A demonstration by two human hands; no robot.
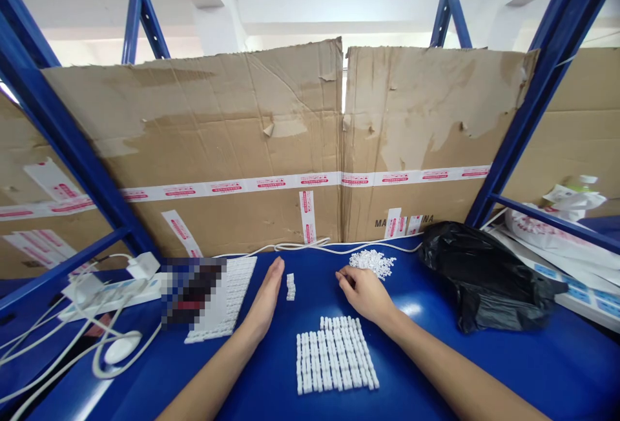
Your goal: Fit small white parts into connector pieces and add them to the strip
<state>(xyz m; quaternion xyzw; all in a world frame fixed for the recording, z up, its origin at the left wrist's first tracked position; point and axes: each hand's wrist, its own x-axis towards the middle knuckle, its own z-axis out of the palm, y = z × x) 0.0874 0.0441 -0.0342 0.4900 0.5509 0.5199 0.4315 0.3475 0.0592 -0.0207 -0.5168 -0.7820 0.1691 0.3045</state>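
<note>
My left hand (268, 295) rests on its edge on the blue table, fingers stretched out straight. Just right of it stands a short row of small white plastic pieces (290, 287). Beside a loose pile of small white pieces (380, 262), my right hand (367, 293) has its fingers curled in and thumb bent. Whatever those fingers hold, if anything, is too small or hidden to make out. Nearer to me, between my forearms, lies a block of white pieces (334, 355) in neat rows. A larger block of rows (237, 298) lies left of my left hand.
A black plastic bag (484, 279) lies on the right. On the left are a white power strip (116, 292), tangled cables and a white mouse-shaped item (123, 347). A pixelated patch covers part of the left block. Cardboard sheets (232, 143) and blue posts bound the table (411, 376).
</note>
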